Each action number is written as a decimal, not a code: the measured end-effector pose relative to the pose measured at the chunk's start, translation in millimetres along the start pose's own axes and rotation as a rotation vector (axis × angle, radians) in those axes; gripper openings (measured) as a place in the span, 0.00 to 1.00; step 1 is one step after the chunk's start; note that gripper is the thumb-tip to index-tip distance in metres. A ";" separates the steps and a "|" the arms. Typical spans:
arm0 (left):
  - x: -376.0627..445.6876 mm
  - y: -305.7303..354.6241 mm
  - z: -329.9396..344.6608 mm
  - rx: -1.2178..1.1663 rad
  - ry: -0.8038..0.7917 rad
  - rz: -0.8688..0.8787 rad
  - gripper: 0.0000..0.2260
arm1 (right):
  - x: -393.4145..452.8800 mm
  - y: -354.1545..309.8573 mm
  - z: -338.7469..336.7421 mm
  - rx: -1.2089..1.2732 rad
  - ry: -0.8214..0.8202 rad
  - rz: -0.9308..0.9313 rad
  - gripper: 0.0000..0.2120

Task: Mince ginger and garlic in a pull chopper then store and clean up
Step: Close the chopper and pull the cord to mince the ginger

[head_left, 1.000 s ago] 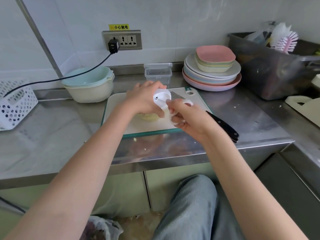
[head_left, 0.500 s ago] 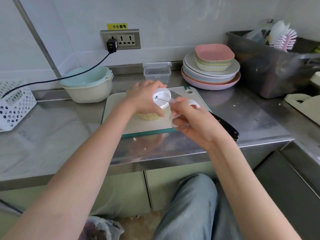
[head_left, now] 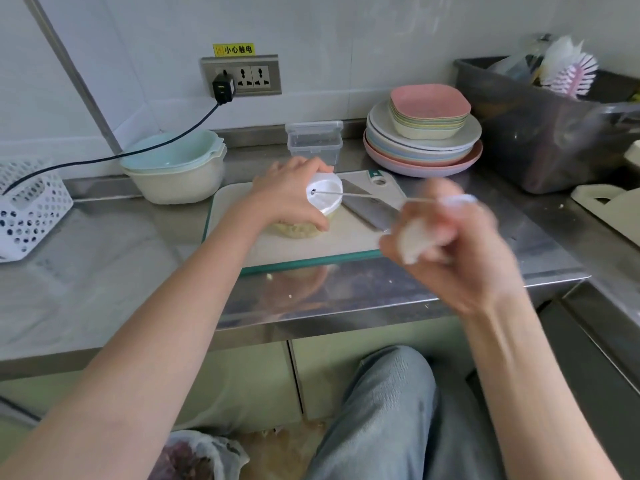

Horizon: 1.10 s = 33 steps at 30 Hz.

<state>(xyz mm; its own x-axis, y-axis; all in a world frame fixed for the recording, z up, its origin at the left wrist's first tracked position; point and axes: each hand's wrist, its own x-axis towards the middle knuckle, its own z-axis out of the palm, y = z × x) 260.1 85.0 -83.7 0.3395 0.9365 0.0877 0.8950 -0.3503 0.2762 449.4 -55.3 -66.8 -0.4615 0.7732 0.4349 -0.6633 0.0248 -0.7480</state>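
Observation:
The pull chopper (head_left: pixel 323 199), with a white lid and a clear cup of pale yellow mince, stands on the white cutting board (head_left: pixel 239 209). My left hand (head_left: pixel 287 195) grips its lid and side. A thin cord (head_left: pixel 367 197) runs taut from the lid to the right. My right hand (head_left: pixel 443 233), blurred, grips the white pull handle off the board's right corner. A cleaver (head_left: pixel 370 211) lies on the board behind the cord.
A small clear lidded container (head_left: pixel 314 140) stands behind the board. Stacked plates and bowls (head_left: pixel 424 136) are at the back right, nested bowls (head_left: pixel 176 168) at the back left, a white basket (head_left: pixel 27 206) far left, a dark bin (head_left: pixel 540 129) with brushes right.
My right hand has pulled the handle away to the right and toward me, drawing the cord out of the lid. My left hand has stayed on the chopper.

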 end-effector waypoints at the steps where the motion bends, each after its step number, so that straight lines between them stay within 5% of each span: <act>1: 0.1 -0.5 -0.2 -0.002 -0.005 0.000 0.41 | -4.4 -5.1 1.1 0.106 -0.036 -0.066 0.12; 3: -0.1 0.2 -0.5 0.001 -0.012 0.001 0.40 | -0.3 4.3 -13.6 0.015 0.215 0.007 0.12; 6: 0.8 0.4 -0.6 -0.005 -0.011 0.003 0.41 | 29.7 39.4 -32.5 -0.598 0.644 0.311 0.12; 9: 1.4 -1.7 -1.5 -0.007 -0.006 -0.003 0.41 | 31.2 44.0 -22.3 -0.621 0.463 0.352 0.15; 13: 1.5 -2.1 -1.1 -0.007 -0.005 0.008 0.40 | -6.3 -2.6 -0.1 -0.081 -0.030 0.100 0.16; 14: 1.7 -2.1 -1.3 -0.005 -0.007 0.004 0.40 | -9.0 -8.0 0.6 0.001 -0.045 0.052 0.16; 18: 2.0 -0.1 -0.4 0.017 0.010 0.019 0.41 | 20.0 29.6 -34.8 -0.432 0.621 0.323 0.12; 21: 2.9 -0.8 -1.2 0.025 0.016 0.019 0.42 | 29.9 49.3 -25.1 -0.379 0.476 0.403 0.14; 27: 4.0 -4.7 0.9 0.005 0.010 0.022 0.41 | -22.7 -10.5 18.6 -0.121 -0.212 0.197 0.16; 31: 3.1 -0.4 0.9 0.029 0.011 0.029 0.42 | 15.4 35.6 -13.0 -0.412 0.566 0.379 0.12; 33: 3.2 -1.0 0.8 0.023 0.013 0.025 0.41 | 30.4 47.8 -21.1 -0.407 0.637 0.421 0.11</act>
<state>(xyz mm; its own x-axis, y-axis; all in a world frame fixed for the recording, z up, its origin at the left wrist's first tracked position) 260.5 88.3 -84.5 0.3578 0.9276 0.1071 0.8927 -0.3735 0.2520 416.1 -17.2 -99.8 -0.1225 0.9738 -0.1914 -0.1925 -0.2126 -0.9580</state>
